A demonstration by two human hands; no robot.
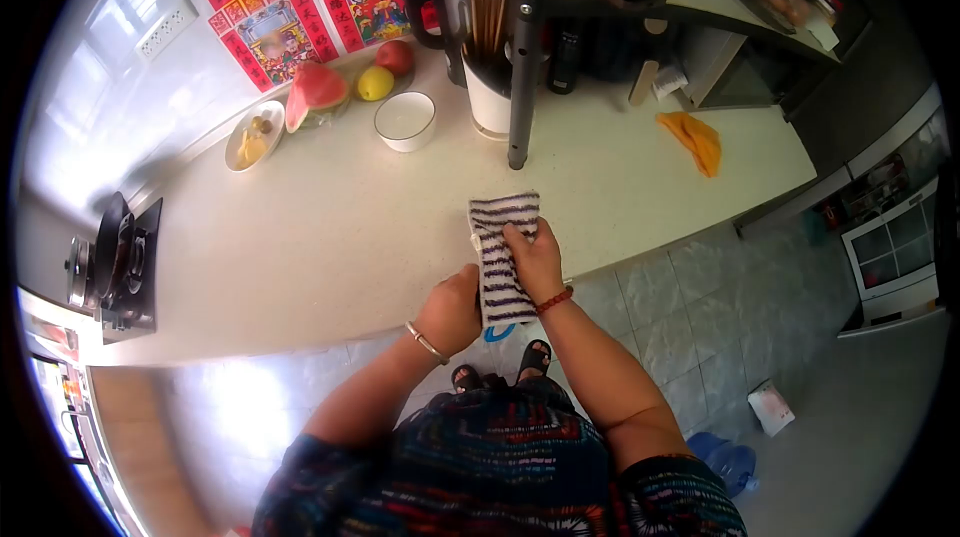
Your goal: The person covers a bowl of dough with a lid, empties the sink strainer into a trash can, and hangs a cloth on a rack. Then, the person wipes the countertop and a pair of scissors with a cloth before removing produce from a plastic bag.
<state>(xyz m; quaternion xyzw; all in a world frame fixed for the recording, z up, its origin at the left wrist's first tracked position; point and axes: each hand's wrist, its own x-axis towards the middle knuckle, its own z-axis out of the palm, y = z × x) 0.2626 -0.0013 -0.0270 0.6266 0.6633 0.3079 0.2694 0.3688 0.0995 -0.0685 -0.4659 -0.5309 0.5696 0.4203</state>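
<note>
A white cloth with dark stripes [505,262] is between my hands, above the front edge of the counter. My right hand [536,259] grips the cloth's right side, thumb on top. My left hand [452,309] is closed at its lower left side, and its fingertips are hidden behind the cloth. A blue curved piece [508,330] shows under the cloth's lower end. I cannot make out what it belongs to or whether the cloth covers something.
On the counter [300,257] stand a white bowl [405,123], a plate [240,149], cut watermelon [317,92], a yellow fruit [375,84] and a chopstick holder [489,97]. A shelf post [521,57] rises behind the cloth. An orange cloth [692,142] lies right; a stove [135,267] sits left.
</note>
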